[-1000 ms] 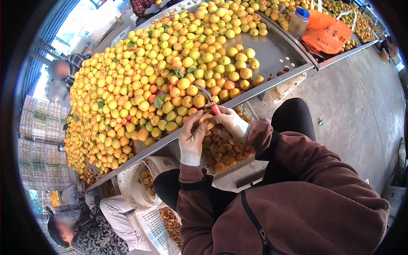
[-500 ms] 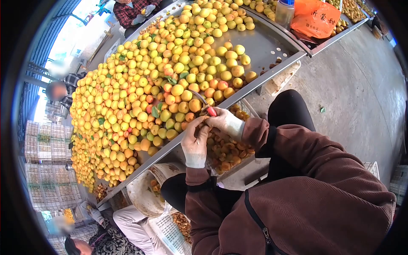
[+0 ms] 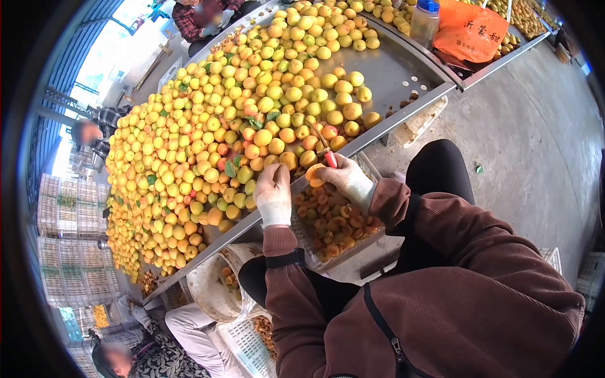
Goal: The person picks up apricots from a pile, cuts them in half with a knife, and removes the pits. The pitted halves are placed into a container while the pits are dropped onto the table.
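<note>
My right hand (image 3: 350, 180), in a pale glove, grips a curved knife by its red handle (image 3: 330, 159), blade pointing up over the fruit. An orange apricot half (image 3: 314, 174) sits at the same hand's fingers. My left hand (image 3: 275, 194), also gloved, is at the table's near edge against the pile of yellow-orange apricots (image 3: 208, 151). Its fingers are curled together, and whatever is in them is hidden. Under my hands, a crate (image 3: 307, 242) holds many cut apricot halves (image 3: 340, 223).
The metal table (image 3: 403, 63) has a raised rim. A dirty white bucket (image 3: 205, 277) stands by my left knee, beside a white basket (image 3: 242, 343). A bottle (image 3: 424, 25) and an orange bag (image 3: 469, 31) sit at the far right. Other people sit around the table; crates (image 3: 72, 271) are stacked left.
My hands have come apart: the left has moved left to the pile, the right slightly right with the knife. An apricot half now shows at my right fingers.
</note>
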A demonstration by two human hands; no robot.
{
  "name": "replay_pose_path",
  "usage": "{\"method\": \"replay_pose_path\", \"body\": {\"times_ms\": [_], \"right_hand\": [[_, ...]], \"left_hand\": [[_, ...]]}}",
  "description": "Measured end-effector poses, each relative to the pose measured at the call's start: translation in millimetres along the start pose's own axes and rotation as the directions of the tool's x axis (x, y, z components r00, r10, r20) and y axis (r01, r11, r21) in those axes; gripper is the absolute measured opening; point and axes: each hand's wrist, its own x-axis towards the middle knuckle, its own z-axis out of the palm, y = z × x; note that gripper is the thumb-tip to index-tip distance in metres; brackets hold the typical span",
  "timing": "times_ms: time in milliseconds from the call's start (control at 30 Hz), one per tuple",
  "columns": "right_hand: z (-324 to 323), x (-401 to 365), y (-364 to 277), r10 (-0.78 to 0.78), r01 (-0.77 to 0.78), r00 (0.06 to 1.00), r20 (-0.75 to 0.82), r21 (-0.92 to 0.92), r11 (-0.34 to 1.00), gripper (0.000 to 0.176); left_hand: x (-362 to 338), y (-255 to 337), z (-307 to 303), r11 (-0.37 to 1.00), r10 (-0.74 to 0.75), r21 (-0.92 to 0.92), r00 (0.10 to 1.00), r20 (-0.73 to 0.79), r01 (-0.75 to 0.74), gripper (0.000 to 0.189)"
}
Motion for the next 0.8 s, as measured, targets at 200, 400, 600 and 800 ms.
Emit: {"method": "replay_pose_path", "body": {"times_ms": [200, 400, 600, 800], "right_hand": [[-10, 11, 3, -0.173, 0.124, 0.984, -0.030, -0.585, 0.802, 0.037], [-15, 8, 4, -0.196, 0.174, 0.981, -0.008, -0.430, 0.886, 0.033], [-16, 14, 19, -0.236, 0.251, 0.967, 0.093, -0.217, 0.943, 0.028], [-13, 25, 27, -0.486, 0.522, 0.844, 0.227, -0.139, 0.842, 0.021]], "left_hand": [[20, -12, 18, 0.863, 0.223, 0.459, 0.974, 0.035, -0.214, 0.039], [38, 16, 32, 0.576, -0.177, 0.815, 0.963, 0.204, -0.067, 0.059], [45, -1, 31, 0.663, -0.027, 0.719, 0.954, 0.299, -0.207, 0.052], [16, 37, -3, 0.474, -0.414, -0.672, 0.817, 0.401, 0.570, 0.040]]}}
